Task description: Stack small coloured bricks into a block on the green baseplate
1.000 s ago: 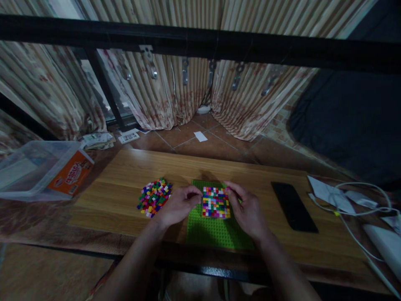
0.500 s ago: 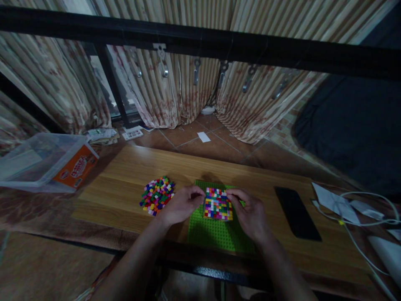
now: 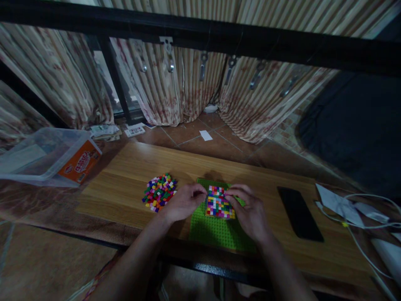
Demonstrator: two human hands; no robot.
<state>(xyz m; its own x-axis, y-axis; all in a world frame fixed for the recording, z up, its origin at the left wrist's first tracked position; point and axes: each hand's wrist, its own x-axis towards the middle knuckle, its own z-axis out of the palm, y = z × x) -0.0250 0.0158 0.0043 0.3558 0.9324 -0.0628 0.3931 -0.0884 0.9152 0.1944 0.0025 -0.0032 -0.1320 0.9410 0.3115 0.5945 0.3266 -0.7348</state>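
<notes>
1. both hands meet over a low wooden table in the head view: left hand curls narrow, fingertips pinched at the left edge of a multicoloured brick patch; right hand is also narrowed, thumb and forefinger closing on the patch's far right corner. whether either pinch holds a single loose brick cannot be told in the dim light.
2. that brick patch sits pressed onto the far half of a green baseplate, which lies flat at the table's near edge, between the forearms.
3. risk, as judged: uneven pressure at one corner may pop neighbouring bricks loose or slide the unanchored baseplate toward the edge; a left wrist swing may scatter the loose brick pile just beside it.
4. orientation: the patch is near square, flat, studs up, sides parallel to the baseplate; the baseplate's long axis runs from the person away toward the curtains.
5. a dark phone lies well apart on the right.
</notes>
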